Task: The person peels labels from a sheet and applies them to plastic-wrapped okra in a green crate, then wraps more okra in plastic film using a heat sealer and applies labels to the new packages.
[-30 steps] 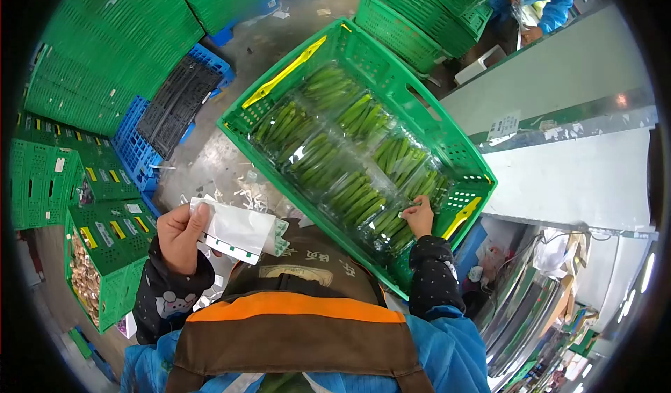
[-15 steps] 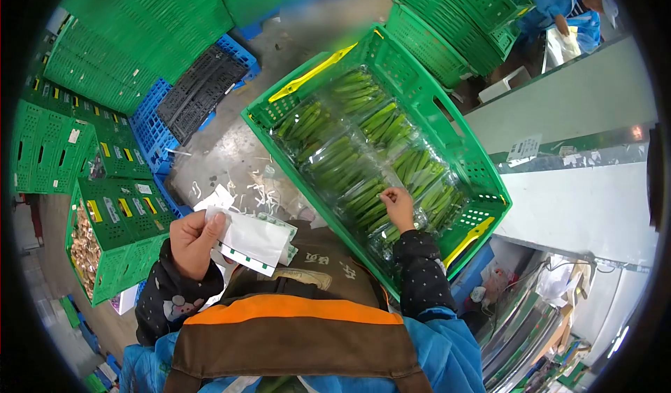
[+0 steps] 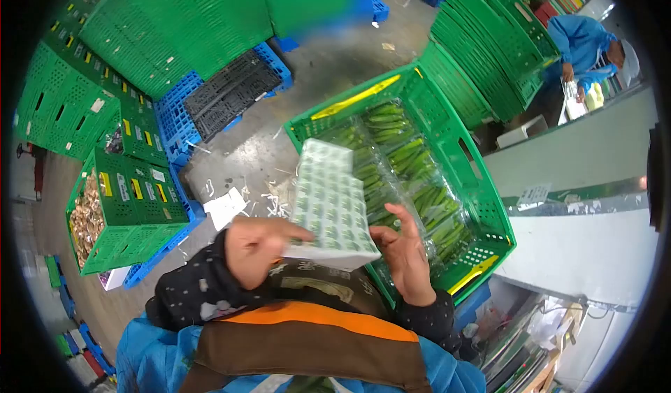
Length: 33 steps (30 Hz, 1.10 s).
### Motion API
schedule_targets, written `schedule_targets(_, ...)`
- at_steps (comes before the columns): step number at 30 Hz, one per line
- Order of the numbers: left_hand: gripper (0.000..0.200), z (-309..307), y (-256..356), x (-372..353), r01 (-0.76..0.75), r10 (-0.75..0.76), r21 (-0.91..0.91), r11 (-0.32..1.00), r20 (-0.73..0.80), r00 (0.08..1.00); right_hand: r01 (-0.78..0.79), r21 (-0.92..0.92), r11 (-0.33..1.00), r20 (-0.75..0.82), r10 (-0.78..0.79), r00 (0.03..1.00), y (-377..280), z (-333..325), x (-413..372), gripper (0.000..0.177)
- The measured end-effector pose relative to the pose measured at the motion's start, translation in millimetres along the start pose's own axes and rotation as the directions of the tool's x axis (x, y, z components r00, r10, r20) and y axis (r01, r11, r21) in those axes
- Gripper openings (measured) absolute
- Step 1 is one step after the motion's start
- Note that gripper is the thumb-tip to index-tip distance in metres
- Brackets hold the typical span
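Note:
A white sheet with rows of green labels [image 3: 328, 204] is held up in front of my body, partly over the green crate. My left hand [image 3: 255, 250] grips its lower left part, the fingers slightly blurred. At the sheet's lower right edge is my right hand [image 3: 407, 257], thumb and fingers apart. The green crate [image 3: 482, 176] with yellow handles holds several clear-wrapped packs of long green vegetables [image 3: 440, 211].
Stacked green crates [image 3: 175, 30] stand at the upper left beside a black crate [image 3: 231, 92] on blue pallets [image 3: 175, 99]. White paper [image 3: 225, 208] lies low at left. A person in blue [image 3: 583, 44] works at upper right, behind a pale counter [image 3: 580, 141].
My right hand has left the vegetable packs and come to the label sheet. The sheet is now raised and spread, its label side visible. The view has shifted.

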<state>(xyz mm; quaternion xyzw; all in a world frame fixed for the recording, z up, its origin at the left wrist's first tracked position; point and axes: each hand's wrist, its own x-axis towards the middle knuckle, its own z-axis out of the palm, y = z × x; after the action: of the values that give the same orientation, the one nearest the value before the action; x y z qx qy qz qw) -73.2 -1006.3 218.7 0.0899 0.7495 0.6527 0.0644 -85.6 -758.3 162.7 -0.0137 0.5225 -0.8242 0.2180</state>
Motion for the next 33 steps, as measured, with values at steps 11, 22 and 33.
schedule_targets(11,0.020,31,-28,0,0.329,-0.348,-0.359,0.874,0.010,0.937,-0.019,-0.201,0.979,-0.195,-0.021,0.981,-2,29,-6,0.042)
schedule_targets(22,0.015,27,-18,0,0.058,-0.056,0.070,0.996,-0.036,0.998,-0.070,-0.395,0.916,-0.307,-0.060,0.950,-1,33,-11,0.022)
schedule_targets(33,0.026,11,-19,14,-0.375,0.404,0.596,0.710,0.091,0.910,-0.126,-0.616,0.778,-0.321,-0.102,0.942,7,29,-5,0.031)
